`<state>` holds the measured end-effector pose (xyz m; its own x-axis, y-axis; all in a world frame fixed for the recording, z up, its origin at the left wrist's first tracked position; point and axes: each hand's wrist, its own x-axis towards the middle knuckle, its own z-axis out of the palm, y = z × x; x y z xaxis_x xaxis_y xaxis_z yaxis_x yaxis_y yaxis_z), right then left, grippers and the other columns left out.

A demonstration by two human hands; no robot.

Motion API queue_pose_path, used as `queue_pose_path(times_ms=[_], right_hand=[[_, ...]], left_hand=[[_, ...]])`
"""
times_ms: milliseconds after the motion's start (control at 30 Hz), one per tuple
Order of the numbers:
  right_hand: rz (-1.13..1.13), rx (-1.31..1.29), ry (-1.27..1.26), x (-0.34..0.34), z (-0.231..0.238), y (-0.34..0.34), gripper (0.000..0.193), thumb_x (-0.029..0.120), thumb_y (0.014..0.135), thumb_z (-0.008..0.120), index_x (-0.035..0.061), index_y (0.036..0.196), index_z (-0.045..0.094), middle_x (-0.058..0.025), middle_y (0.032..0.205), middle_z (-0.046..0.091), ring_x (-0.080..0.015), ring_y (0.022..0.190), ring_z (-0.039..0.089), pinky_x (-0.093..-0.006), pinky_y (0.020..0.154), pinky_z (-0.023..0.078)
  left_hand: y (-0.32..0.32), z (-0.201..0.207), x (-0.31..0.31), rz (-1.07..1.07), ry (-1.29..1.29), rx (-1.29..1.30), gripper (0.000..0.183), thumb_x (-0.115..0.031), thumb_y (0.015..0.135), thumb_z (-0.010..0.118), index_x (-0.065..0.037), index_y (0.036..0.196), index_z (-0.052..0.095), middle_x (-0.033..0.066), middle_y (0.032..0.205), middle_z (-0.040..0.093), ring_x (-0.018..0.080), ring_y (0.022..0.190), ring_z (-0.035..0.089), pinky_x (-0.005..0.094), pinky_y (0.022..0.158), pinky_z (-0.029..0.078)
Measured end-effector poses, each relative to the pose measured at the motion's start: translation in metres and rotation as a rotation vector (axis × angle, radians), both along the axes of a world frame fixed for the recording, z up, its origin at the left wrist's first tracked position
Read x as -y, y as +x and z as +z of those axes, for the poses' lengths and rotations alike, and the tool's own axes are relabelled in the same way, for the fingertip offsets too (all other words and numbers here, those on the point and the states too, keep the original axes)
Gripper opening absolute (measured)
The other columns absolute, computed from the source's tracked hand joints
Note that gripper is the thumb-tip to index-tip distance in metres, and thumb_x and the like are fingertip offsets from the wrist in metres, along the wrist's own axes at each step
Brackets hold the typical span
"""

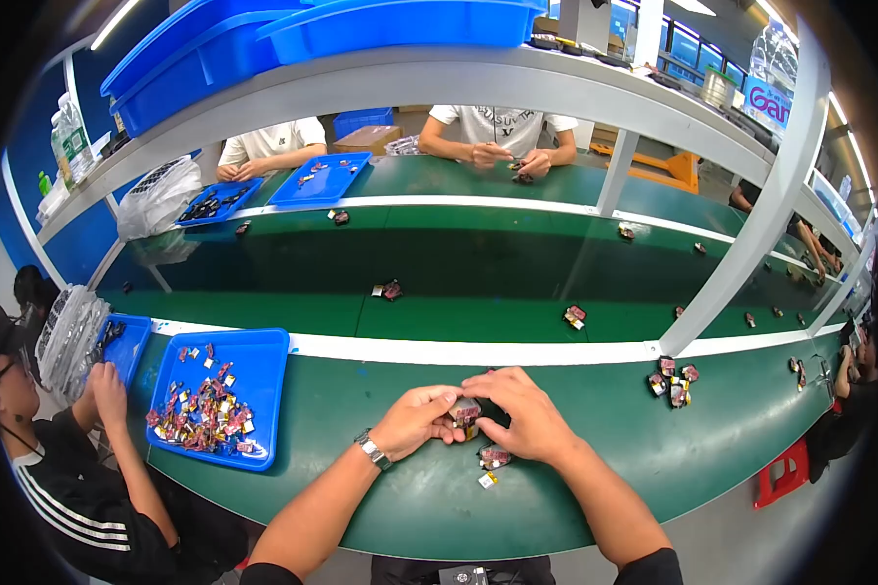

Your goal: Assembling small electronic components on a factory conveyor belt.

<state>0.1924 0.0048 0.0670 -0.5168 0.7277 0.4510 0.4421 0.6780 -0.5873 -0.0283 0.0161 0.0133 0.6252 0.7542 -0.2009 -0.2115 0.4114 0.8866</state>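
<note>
Between my hands is a small electronic assembly (pixel 465 411) with a reddish circuit board and a yellow-and-silver part. My left hand (pixel 415 424), with a metal-band watch on its wrist, pinches it from the left. From the right, my right hand (pixel 527 414) curves its fingers over the assembly's far side, the thumb at its near right; the exact contact is partly hidden. Just below the hands on the green bench lies another such assembly (pixel 494 456), with a silver-and-yellow battery piece (pixel 488 480) beside it.
A blue tray (pixel 279 390) heaped with similar parts stands left. Several assemblies (pixel 675 382) are grouped at right. Beyond a white rail (pixel 410 353) a green conveyor belt (pixel 478 314) carries scattered pieces. A white post (pixel 741 234) rises at right. Co-workers sit left, opposite and far right.
</note>
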Motion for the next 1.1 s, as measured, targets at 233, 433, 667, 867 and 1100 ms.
queue_pose_path(times_ms=[233, 433, 667, 867, 1100], right_hand=[[-0.033, 0.053, 0.075, -0.002, -0.019, 0.000, 0.026, 0.007, 0.075, 0.075, 0.0105, 0.100, 0.067, -0.0072, 0.115, 0.056, -0.0281, 0.107, 0.054, -0.0366, 0.086, 0.051], [0.013, 0.046, 0.051, -0.001, -0.014, -0.001, 0.016, 0.009, 0.077, 0.076, 0.0092, 0.091, 0.068, -0.0085, 0.115, 0.056, -0.0280, 0.109, 0.053, -0.0367, 0.085, 0.051], [-0.059, -0.082, -0.113, -0.001, -0.025, -0.001, 0.009, 0.012, 0.082, 0.072, 0.0089, 0.089, 0.070, -0.0086, 0.116, 0.056, -0.0284, 0.110, 0.054, -0.0377, 0.087, 0.051], [-0.073, -0.106, -0.133, 0.003, -0.022, -0.003, 0.009, 0.014, 0.084, 0.069, 0.0066, 0.089, 0.068, -0.0095, 0.121, 0.057, -0.0287, 0.113, 0.053, -0.0377, 0.090, 0.050], [-0.011, -0.131, -0.157, 0.003, -0.021, -0.002, 0.010, 0.013, 0.084, 0.069, 0.0062, 0.091, 0.067, -0.0096, 0.123, 0.057, -0.0301, 0.117, 0.051, -0.0397, 0.095, 0.047]], left_hand=[[0.012, 0.009, 0.011, 0.158, -0.007, 0.057, 0.038, -0.020, 0.103, 0.048, 0.001, 0.135, 0.045, 0.0138, 0.114, 0.061, 0.0252, 0.102, 0.066, 0.0418, 0.091, 0.058], [0.014, 0.004, 0.012, 0.160, 0.017, 0.045, 0.036, -0.015, 0.102, 0.047, -0.002, 0.135, 0.040, 0.0134, 0.121, 0.055, 0.0246, 0.107, 0.063, 0.0466, 0.094, 0.056], [0.015, 0.011, 0.012, 0.116, 0.072, 0.103, 0.042, -0.012, 0.099, 0.052, -0.003, 0.138, 0.039, 0.0133, 0.129, 0.052, 0.0240, 0.119, 0.056, 0.0440, 0.099, 0.053], [0.015, 0.010, 0.012, 0.078, 0.155, 0.054, 0.043, -0.010, 0.098, 0.054, -0.003, 0.138, 0.040, 0.0122, 0.131, 0.051, 0.0225, 0.120, 0.056, 0.0422, 0.099, 0.053], [0.016, 0.004, 0.017, 0.136, 0.125, 0.043, 0.034, -0.009, 0.102, 0.045, -0.003, 0.135, 0.042, 0.0115, 0.131, 0.051, 0.0209, 0.120, 0.055, 0.0385, 0.097, 0.054]])
